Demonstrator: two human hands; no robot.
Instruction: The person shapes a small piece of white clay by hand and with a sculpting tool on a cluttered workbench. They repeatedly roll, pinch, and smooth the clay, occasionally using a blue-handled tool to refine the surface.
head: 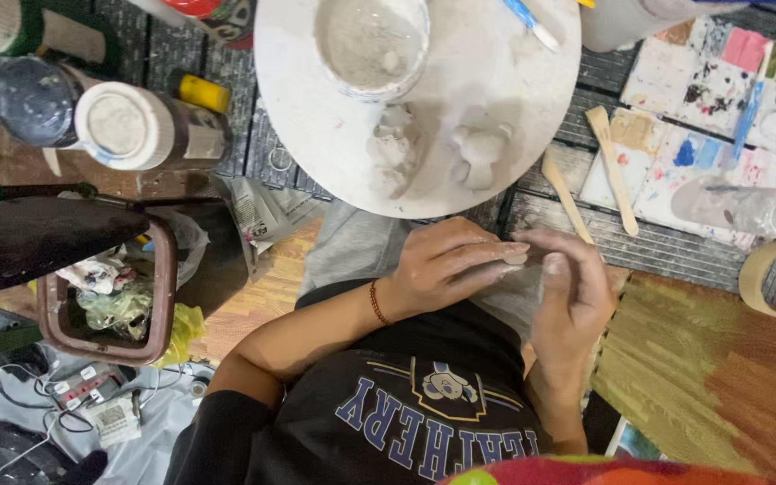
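Head cam: my left hand [449, 267] & right hand [570, 301] meet near my lap, fingers curled, pinching a small pale clay lump [515, 258] btwn them. Beyond, round white clay-smeared board [303, 108] w/ two white clay figures [480, 154] & grey slip bowl [372, 43].

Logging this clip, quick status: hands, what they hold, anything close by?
Left hand and right hand pressed together, rolling small pale clay piece. Round white board just ahead, carrying two white clay figures. Nothing between.
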